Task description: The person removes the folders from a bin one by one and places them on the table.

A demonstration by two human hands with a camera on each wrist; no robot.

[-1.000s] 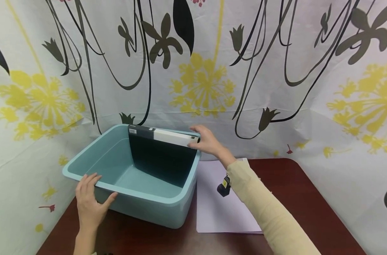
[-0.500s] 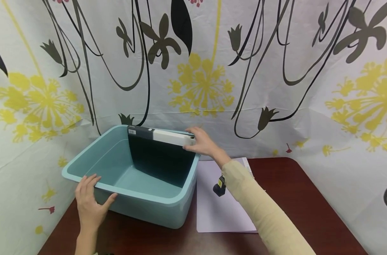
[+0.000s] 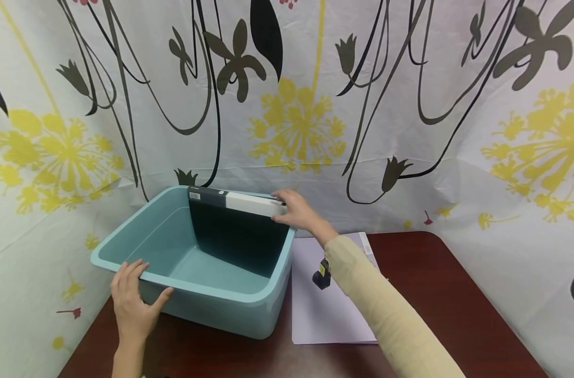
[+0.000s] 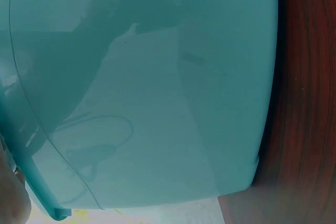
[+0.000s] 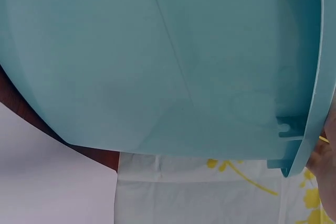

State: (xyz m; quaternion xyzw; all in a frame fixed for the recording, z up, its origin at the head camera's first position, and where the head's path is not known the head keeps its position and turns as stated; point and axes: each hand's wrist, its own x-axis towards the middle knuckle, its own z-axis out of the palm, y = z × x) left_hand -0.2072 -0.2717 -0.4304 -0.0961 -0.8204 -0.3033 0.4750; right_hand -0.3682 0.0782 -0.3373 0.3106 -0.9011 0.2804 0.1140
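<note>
The right hand [image 3: 297, 211] is pinching the right end of a likely stiff binder [image 3: 239, 233], probably the surest hold; the left hand [image 3: 133, 302], fingers spread, is resting on the near rim of the tub [image 3: 211, 289].

Tub [image 3: 211, 312] stood on table [image 3: 438, 278], papers [image 3: 317, 317] flat to its right. Binder [image 3: 235, 236] stood in tub along back side. Cloth [image 3: 287, 126] hung behind. Left hand [image 3: 132, 302] was at tub's front rim, right hand [image 3: 298, 212] at binder's right end.
</note>
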